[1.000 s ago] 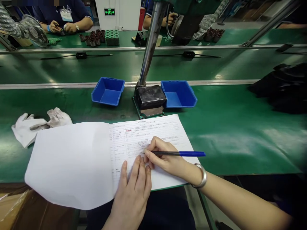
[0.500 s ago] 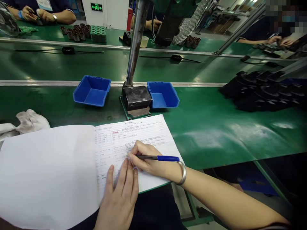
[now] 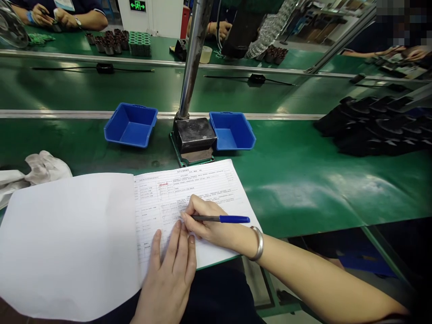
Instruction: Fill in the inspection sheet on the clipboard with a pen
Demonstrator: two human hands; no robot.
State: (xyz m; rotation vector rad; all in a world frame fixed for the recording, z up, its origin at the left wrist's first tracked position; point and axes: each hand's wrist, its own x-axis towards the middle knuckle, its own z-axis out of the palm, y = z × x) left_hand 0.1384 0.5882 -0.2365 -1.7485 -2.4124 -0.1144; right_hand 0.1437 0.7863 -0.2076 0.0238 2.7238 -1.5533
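Observation:
An open notebook (image 3: 216, 180) with printed text lies at the front edge of the green workbench, its blank white left page (image 3: 70, 243) spread out to the left. My right hand (image 3: 205, 220) pinches a blue-capped pen (image 3: 234, 219), its tip hidden by the fingers over the printed page. Flat on the lower part of that page rests my left hand (image 3: 172, 265), fingers stretched out, just below the right hand's fingertips. A silver bangle (image 3: 258, 243) circles my right wrist.
Two blue bins (image 3: 131, 126) flank a metal post (image 3: 194, 67) on a black base (image 3: 195, 135). White gloves (image 3: 43, 168) lie at left, black parts (image 3: 381, 126) at right. Beyond, small black cabled parts (image 3: 105, 68) lie on a green strip; co-workers' hands (image 3: 65, 19) work across it.
The pen has tilted slightly in my right hand. My left hand stays flat on the page. The cabled parts across the bench have shifted right, and the view has moved a little.

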